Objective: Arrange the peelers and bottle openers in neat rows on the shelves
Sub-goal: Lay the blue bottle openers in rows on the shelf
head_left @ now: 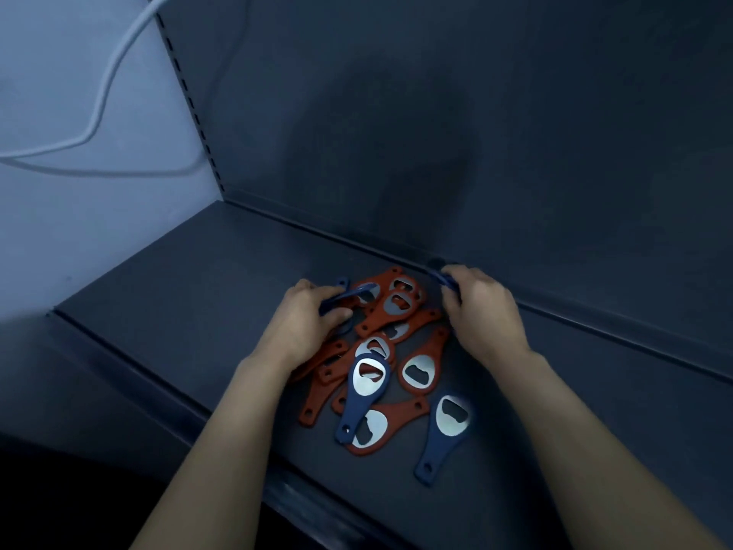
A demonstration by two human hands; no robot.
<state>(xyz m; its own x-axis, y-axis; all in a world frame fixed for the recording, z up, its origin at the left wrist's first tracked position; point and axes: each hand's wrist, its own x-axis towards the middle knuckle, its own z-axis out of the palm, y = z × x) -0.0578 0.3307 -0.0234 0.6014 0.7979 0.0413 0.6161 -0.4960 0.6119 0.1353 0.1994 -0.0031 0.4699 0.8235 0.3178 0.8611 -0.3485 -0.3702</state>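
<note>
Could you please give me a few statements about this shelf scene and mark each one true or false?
1. The bottle openers lie in a loose pile on the shelf, not in rows. True.
2. Every opener is red. False: some are blue, such as the front blue opener.
3. The left hand grips a blue opener. True.
4. The right hand lies flat and holds nothing. False: its fingers curl round a blue handle near the back wall.
5. A white cable runs along the left wall. True.
</note>
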